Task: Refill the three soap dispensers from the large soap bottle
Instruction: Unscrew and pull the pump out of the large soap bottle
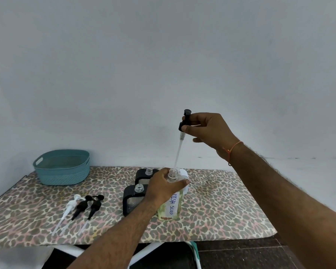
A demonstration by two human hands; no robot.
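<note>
A clear dispenser (171, 207) with yellowish liquid and a "DISH SOAP" label stands on the table, and my left hand (161, 188) grips its shoulder just below the open neck. My right hand (208, 131) holds a black pump head (185, 121) high above it. The pump's clear tube (178, 152) hangs down with its tip at the neck. Two black dispensers (133, 200) (145, 174) with open clear necks stand just left of it. A white bottle (183, 174) shows partly behind my left hand.
Three loose pumps, one white (70, 205) and two black (81, 205) (95, 205), lie on the leopard-print table cover (221, 210) at the left. A teal basket (63, 167) sits at the back left corner. A plain wall rises behind the table.
</note>
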